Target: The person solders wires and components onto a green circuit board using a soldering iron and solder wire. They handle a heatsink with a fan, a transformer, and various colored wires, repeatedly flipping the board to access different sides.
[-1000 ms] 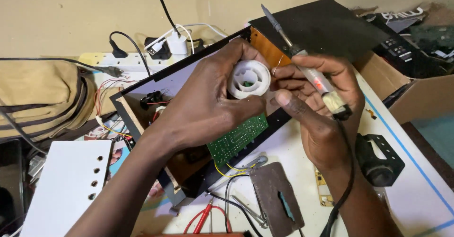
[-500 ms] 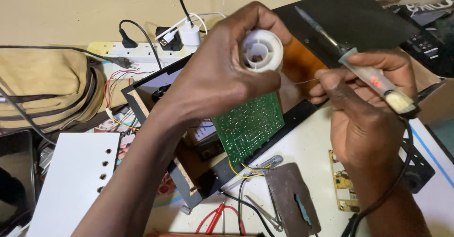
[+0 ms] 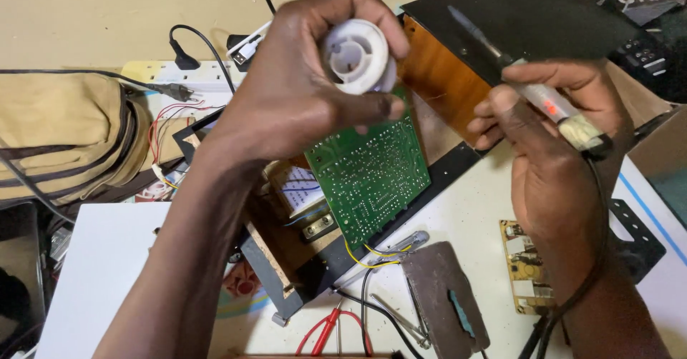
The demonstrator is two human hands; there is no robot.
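My left hand [image 3: 300, 94] grips a white plastic spool of solder wire [image 3: 356, 55], raised above a green circuit board [image 3: 372, 176]. A thin strand of solder runs from the spool toward my right hand [image 3: 551, 137]. That hand holds a soldering iron [image 3: 529, 90] like a pen, its dark tip pointing up-left, and its fingertips pinch the solder strand. The green board lies solder side up in an open wooden-sided device case [image 3: 436, 80] with a black frame.
A small tan circuit board [image 3: 526, 266] lies by my right wrist. A grey pad [image 3: 444, 294], tweezers and red-handled pliers [image 3: 329, 327] lie at the front. A white power strip with plugs [image 3: 193, 73] and a tan bag [image 3: 64, 133] are on the left.
My hands have drawn apart: the left has lifted the spool higher while the right with the iron shifted right, pulling out solder wire. The view has moved closer.
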